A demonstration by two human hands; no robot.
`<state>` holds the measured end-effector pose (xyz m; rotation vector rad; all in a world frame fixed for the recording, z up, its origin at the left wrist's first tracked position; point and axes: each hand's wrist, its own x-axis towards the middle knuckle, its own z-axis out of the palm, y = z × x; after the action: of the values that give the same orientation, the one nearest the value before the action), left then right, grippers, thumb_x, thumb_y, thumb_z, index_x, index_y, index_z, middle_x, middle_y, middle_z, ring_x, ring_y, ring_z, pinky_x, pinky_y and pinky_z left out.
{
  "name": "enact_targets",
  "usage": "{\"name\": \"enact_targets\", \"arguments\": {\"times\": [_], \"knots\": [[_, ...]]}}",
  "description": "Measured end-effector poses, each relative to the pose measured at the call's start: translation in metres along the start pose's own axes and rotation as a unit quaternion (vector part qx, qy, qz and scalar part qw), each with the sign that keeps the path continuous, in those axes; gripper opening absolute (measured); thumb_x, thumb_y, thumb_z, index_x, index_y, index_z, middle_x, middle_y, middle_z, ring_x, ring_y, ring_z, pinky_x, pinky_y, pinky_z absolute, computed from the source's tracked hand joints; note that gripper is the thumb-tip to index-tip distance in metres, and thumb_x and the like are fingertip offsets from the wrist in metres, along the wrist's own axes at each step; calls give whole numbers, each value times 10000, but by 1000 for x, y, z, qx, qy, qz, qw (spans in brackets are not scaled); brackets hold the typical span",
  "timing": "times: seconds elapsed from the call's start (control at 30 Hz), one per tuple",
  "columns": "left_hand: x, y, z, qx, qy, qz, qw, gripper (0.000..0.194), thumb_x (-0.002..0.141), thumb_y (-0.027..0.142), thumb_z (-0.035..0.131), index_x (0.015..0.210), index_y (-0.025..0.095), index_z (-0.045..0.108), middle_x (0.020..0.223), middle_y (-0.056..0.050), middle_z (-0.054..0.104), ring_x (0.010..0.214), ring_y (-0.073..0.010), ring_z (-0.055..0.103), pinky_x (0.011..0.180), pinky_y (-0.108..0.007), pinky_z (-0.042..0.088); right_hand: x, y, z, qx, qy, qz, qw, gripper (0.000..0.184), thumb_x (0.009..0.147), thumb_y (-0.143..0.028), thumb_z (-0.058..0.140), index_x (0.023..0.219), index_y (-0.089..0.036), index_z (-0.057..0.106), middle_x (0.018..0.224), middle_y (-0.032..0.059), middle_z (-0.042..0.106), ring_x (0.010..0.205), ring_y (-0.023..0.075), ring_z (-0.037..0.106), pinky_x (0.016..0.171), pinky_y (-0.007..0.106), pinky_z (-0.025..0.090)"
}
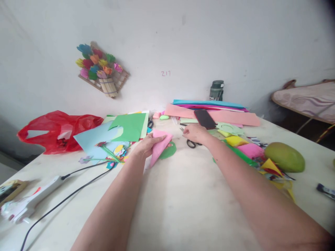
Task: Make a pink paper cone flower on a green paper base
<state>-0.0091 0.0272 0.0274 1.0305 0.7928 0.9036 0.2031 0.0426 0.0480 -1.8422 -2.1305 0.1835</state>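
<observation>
My left hand (147,145) grips a folded piece of pink paper (160,144) between thumb and fingers, its point toward the upper right. Partly under that paper lies a rounded green paper cutout (169,151). To the right, my right hand (194,133) has its fingers closed over a pair of scissors (191,144). The blade tips poke out at the left of the fingers, and the black handle loops show below the hand; the middle of the scissors is hidden. A dark phone (205,119) lies just behind my right hand.
Green sheets (132,125), a light blue sheet (96,136) and a red plastic bag (60,132) lie left. A glue gun (34,202) and black cable (68,197) are front left. Colored paper (217,113) and a bottle (216,90) stand behind; a green fruit (284,157) sits right.
</observation>
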Motion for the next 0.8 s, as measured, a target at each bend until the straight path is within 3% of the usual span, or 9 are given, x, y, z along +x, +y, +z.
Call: {"name": "enact_targets", "arguments": {"times": [0.23,0.47,0.57,0.67,0.73,0.8], "knots": [[0,1,0,-12,-12,-5,1000,306,698,162,654,975,95,543,879,-120,665,704,-193,655,689,-309,544,-6,-26,2,189,68,-127,971,213,738,-226,510,881,-189,663,892,31,665,781,142,582,696,241,420],[3,-1,-3,-23,-58,7,998,260,742,156,599,988,98,539,881,-120,660,732,-186,644,697,-314,535,-9,-38,10,339,20,-102,935,178,690,-319,569,675,-148,613,628,3,578,565,96,482,519,213,370],[3,1,0,-31,-57,-4,998,322,753,212,596,1050,110,524,904,-125,654,782,-208,640,723,-344,525,-9,-36,15,438,-37,-91,893,179,672,-326,586,699,-149,584,609,-10,553,533,82,455,454,189,342],[2,9,0,-46,-54,-7,997,461,776,428,534,1119,122,500,980,-149,633,857,-242,626,759,-380,505,-7,-33,17,526,-55,-62,846,164,646,-295,617,681,-145,562,639,-6,548,543,72,452,413,168,309],[-2,18,-5,-22,-41,28,999,558,754,525,505,1158,141,490,1075,-160,598,959,-266,587,803,-400,479,-5,-31,16,597,-35,-17,802,147,636,-258,629,663,-143,541,637,-12,525,519,57,425,380,157,260],[-7,26,-11,49,9,105,993,541,715,419,611,1188,190,481,1180,-136,547,1075,-263,520,867,-399,437,-3,-29,15,669,-28,31,742,142,648,-241,625,672,-147,521,617,-24,496,480,47,396,352,159,207]]}}
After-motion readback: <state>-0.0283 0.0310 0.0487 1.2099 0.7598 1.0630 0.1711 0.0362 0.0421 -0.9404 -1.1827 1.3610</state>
